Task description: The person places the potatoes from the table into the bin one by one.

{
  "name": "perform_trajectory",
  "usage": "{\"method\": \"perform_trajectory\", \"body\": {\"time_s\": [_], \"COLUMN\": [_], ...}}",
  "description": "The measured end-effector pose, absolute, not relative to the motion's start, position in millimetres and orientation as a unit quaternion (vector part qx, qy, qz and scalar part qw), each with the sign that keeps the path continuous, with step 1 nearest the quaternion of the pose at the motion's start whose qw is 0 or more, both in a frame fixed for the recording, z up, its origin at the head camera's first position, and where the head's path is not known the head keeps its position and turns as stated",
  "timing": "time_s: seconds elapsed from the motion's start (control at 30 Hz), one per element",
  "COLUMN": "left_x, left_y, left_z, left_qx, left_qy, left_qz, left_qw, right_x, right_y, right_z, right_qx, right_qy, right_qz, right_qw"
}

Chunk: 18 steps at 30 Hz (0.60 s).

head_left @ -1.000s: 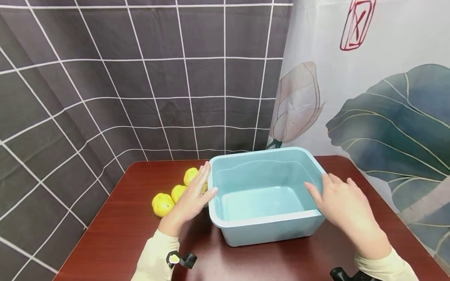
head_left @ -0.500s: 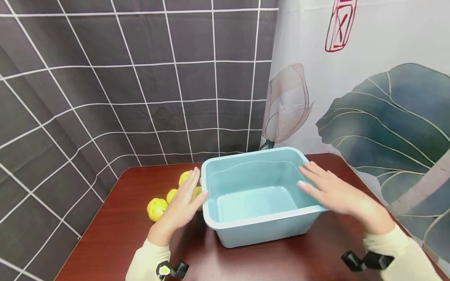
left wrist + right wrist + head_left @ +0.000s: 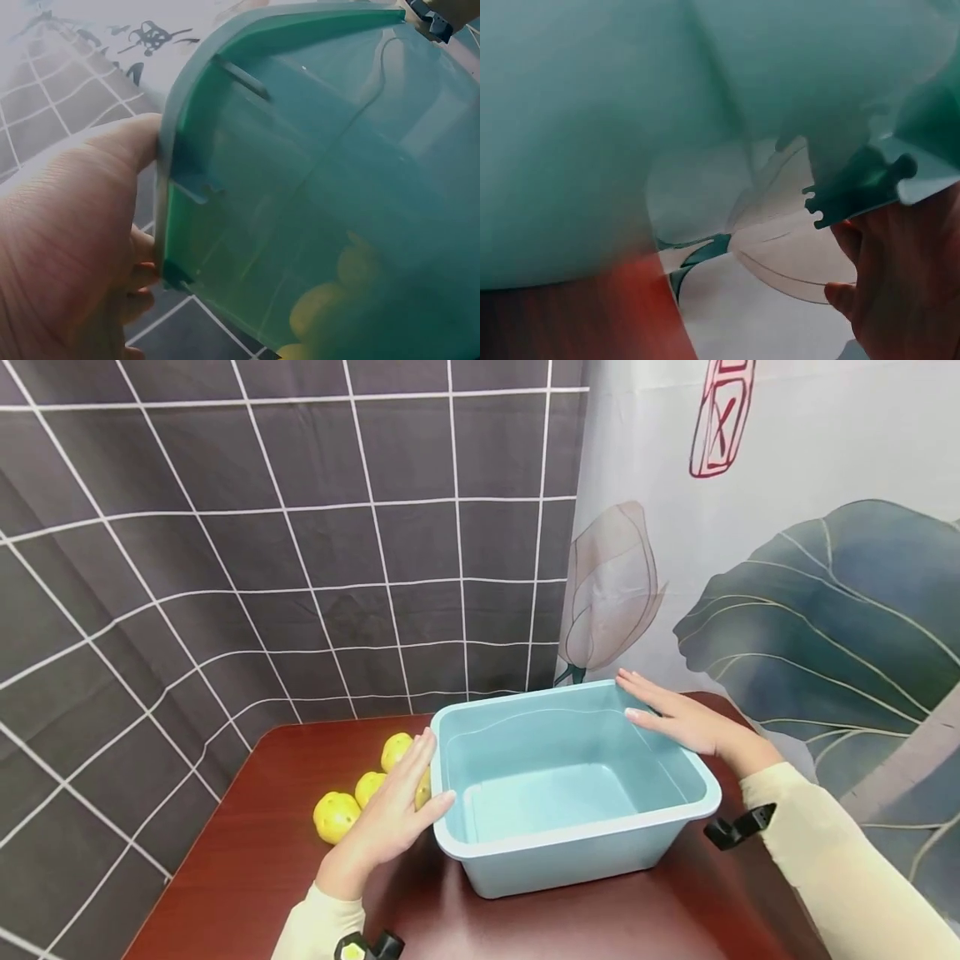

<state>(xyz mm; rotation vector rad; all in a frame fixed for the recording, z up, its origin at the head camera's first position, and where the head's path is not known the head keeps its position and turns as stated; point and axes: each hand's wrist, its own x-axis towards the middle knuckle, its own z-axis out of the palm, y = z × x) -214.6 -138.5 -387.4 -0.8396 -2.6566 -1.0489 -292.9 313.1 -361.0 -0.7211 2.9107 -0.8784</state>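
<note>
A light blue rectangular plastic basin (image 3: pixel 562 862) stands upright on the table, its inside bare in the head view. Along its left rim lies my left hand (image 3: pixel 386 818), fingers straight and pointing away, thumb at the rim. My right hand (image 3: pixel 678 720) rests at the far right corner of the rim with fingers extended and the thumb over the inner side. In the left wrist view the left hand (image 3: pixel 75 232) touches the basin's rim (image 3: pixel 166 150). The right wrist view has the right hand (image 3: pixel 907 277) under the rim, partly in shadow.
Several yellow roundish fruits (image 3: pixel 335 817) sit on the dark red table (image 3: pixel 247 860) left of the basin, one partly behind my left hand. A grey gridded curtain (image 3: pixel 315 552) hangs behind, with a white leaf-printed curtain (image 3: pixel 810 452) to the right.
My right hand has come off the right rim, lifted over the basin's right side, then settled farther back at the far right corner. My left hand stays at the left rim.
</note>
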Motion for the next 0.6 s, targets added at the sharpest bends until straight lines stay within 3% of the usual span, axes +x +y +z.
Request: {"method": "perform_trajectory", "body": {"time_s": [0.6], "left_x": [-206.5], "left_y": [-133.1], "left_z": [-397.1], "left_qx": [-0.318], "left_qy": [-0.867], "left_qz": [-0.376], "left_qw": [0.08], "right_x": [-232.6], "right_y": [319.4], "right_z": [-365.7], "right_qx": [-0.203], "right_qy": [0.918], "right_qz": [-0.342], "right_qw": [-0.013]}}
